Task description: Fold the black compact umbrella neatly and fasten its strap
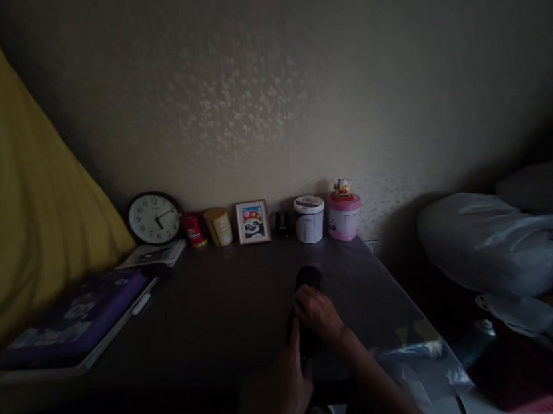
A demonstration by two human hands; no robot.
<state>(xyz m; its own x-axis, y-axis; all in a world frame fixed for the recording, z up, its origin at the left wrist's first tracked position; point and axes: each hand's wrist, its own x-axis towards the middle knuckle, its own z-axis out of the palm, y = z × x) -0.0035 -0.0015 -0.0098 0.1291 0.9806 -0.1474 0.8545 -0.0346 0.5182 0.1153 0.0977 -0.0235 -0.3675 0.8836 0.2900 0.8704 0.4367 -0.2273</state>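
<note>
Right fingers (308, 292) curl round one dark object (309, 274) (left fingers (295, 334) touch it, grip unclear).

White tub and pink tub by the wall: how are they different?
The white tub has a white lid, but the pink tub has a pink one. The pink tub carries a figurine on its lid; the white tub has no figurine. The pink tub is nearer the right edge of the table, with the white tub to its left. Both are round, upright and lidded.
</note>
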